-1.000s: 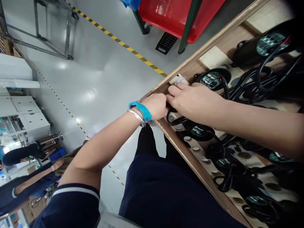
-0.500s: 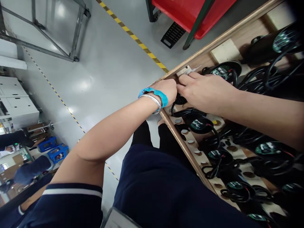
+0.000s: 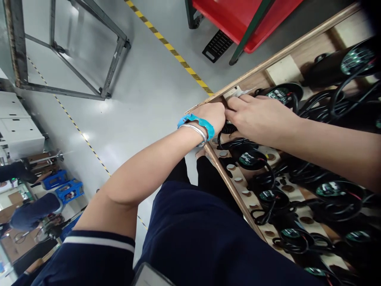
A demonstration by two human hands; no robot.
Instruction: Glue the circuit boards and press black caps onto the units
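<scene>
At the near corner of a wooden crate [image 3: 229,180], my two hands meet almost fingertip to fingertip. My left hand [image 3: 213,113], with a blue band and a silver bangle at the wrist, is curled over the crate's edge; its fingertips are out of sight. My right hand [image 3: 257,115] has bent fingers closed on something small that I cannot make out. A thin whitish scrap [image 3: 246,91] shows beside its fingers. Close by lie a black cylindrical housing [image 3: 281,92] with a green circuit board in its end and another such housing [image 3: 249,159], with coiled black cables.
Several more black housings [image 3: 293,235] with cables fill the crate, among wooden strips with round holes. Beyond it stand a red cart tray [image 3: 229,18] and a black slotted plate [image 3: 217,45]. A grey metal frame [image 3: 114,67] is at upper left. Co-workers [image 3: 35,210] are at far left.
The view has shifted slightly, so the metal frame sits further right and lower. Both hands stay together at the crate's corner; the whitish scrap is more covered by my right fingers.
</scene>
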